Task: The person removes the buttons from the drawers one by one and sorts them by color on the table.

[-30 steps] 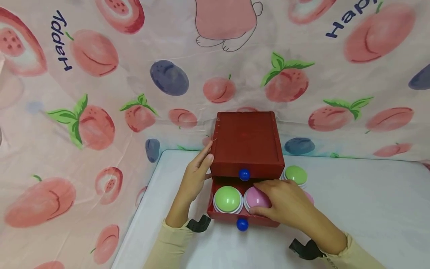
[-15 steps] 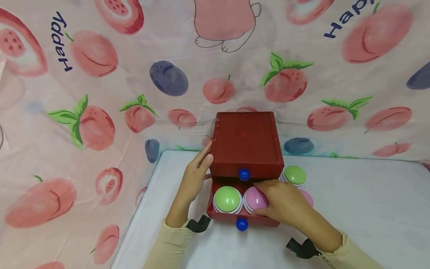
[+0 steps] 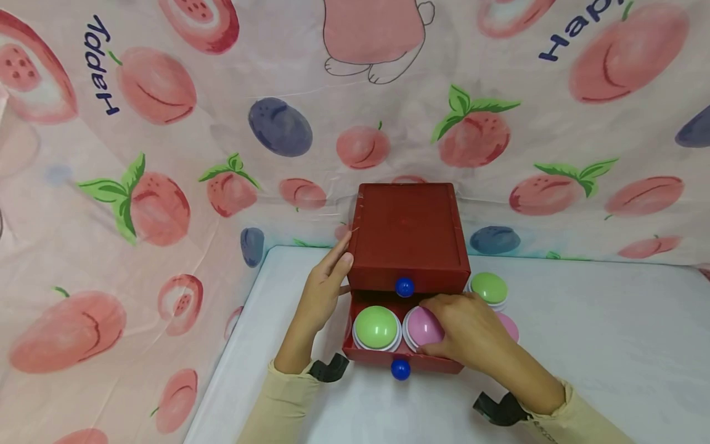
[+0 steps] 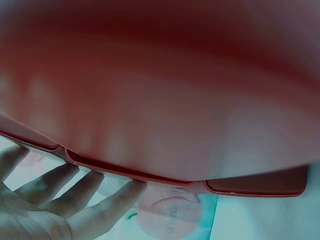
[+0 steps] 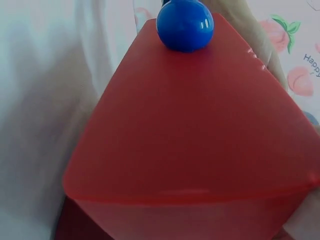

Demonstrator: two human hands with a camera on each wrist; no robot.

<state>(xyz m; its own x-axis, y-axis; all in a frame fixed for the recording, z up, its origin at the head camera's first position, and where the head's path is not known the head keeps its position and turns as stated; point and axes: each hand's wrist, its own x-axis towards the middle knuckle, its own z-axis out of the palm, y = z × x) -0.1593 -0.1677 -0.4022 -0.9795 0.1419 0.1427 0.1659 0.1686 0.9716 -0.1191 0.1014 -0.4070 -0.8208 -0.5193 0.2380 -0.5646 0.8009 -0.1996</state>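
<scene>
A red two-drawer box (image 3: 409, 228) stands on the white table, its lower drawer (image 3: 370, 356) pulled out toward me. In that drawer sit a green-topped round white jar (image 3: 376, 327) on the left and a pink-topped one (image 3: 424, 327) on the right. My right hand (image 3: 471, 327) grips the pink-topped jar, thumb at the front and fingers behind. Fingers extended, my left hand (image 3: 324, 290) rests against the box's left side. In the left wrist view its fingertips touch the red side wall (image 4: 150, 176). The right wrist view shows the drawer front (image 5: 185, 125) with its blue knob (image 5: 185, 25).
Right of the box stand another green-topped jar (image 3: 489, 288) and a pink-topped one (image 3: 508, 327), the latter partly behind my right hand. The upper drawer is closed, with a blue knob (image 3: 405, 287). A fruit-patterned cloth (image 3: 310, 80) hangs behind and left of the table (image 3: 599, 345).
My right thumb and wrist have shifted slightly while staying on the pink-topped jar. The left hand, box and jars look the same.
</scene>
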